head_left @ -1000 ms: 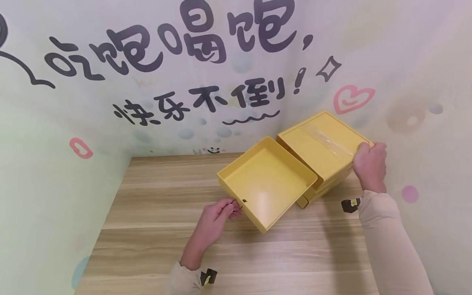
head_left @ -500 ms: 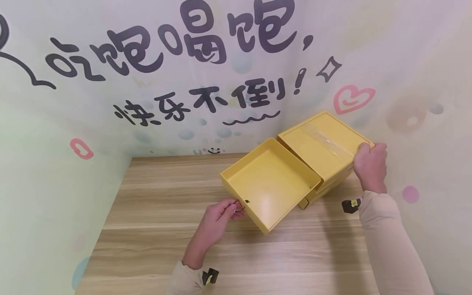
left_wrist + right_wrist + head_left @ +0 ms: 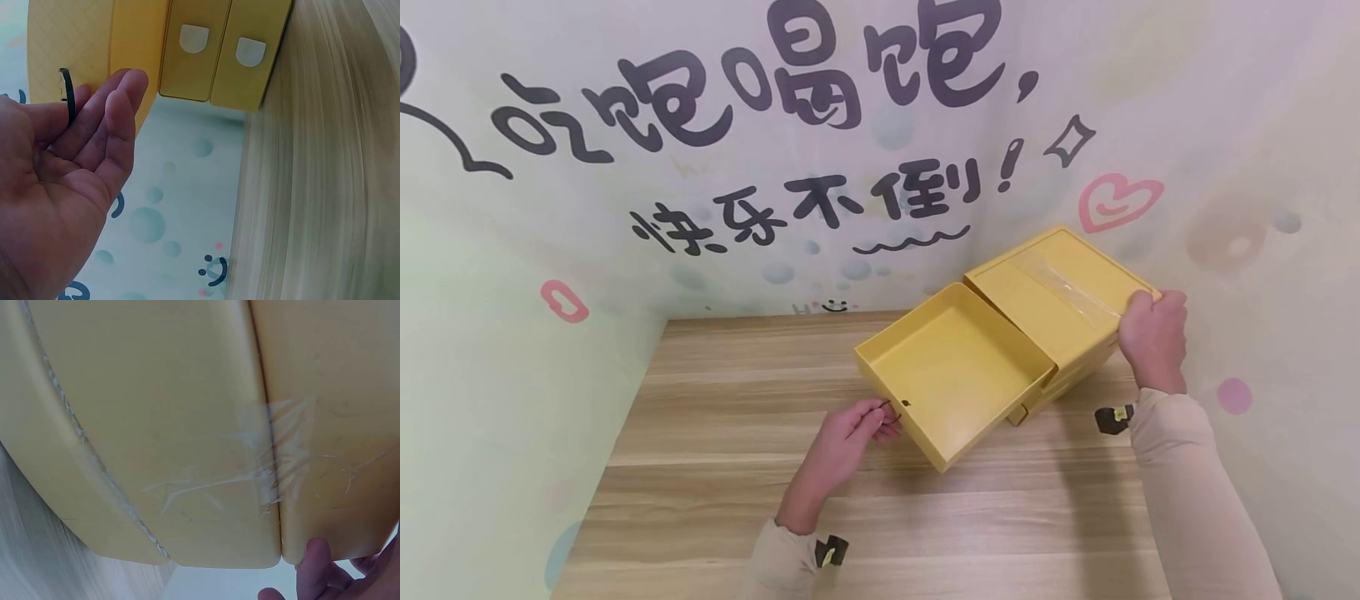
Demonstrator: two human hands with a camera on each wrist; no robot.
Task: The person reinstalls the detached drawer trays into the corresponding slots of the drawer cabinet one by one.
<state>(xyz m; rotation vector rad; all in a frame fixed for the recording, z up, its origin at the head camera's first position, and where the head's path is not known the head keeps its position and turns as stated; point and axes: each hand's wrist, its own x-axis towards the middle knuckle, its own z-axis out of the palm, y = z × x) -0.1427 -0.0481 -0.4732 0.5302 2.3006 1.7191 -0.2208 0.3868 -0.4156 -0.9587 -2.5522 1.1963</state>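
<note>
A yellow plastic drawer cabinet (image 3: pixel 1052 292) stands angled at the table's back right. Its top drawer (image 3: pixel 955 367) is pulled far out, and its visible inside holds nothing. My left hand (image 3: pixel 846 442) pinches a thin dark cord loop (image 3: pixel 69 94) on the drawer front between thumb and fingers. At the cabinet's rear right corner, my right hand (image 3: pixel 1153 337) grips the top edge. The right wrist view shows that hand's fingertips (image 3: pixel 317 550) against the cabinet's yellow wall (image 3: pixel 169 437). Two lower drawer fronts with pale tabs (image 3: pixel 194 39) are closed in the left wrist view.
The wood-grain table (image 3: pixel 722 400) extends left and in front of the cabinet. A printed wall covering (image 3: pixel 760 275) rises directly behind the table. Clear tape (image 3: pixel 1067 287) crosses the cabinet top and runs down its side.
The drawer has slid a little to the right into the cabinet, and my left hand has moved with it, still on the cord. My right hand and the cabinet have stayed in place.
</note>
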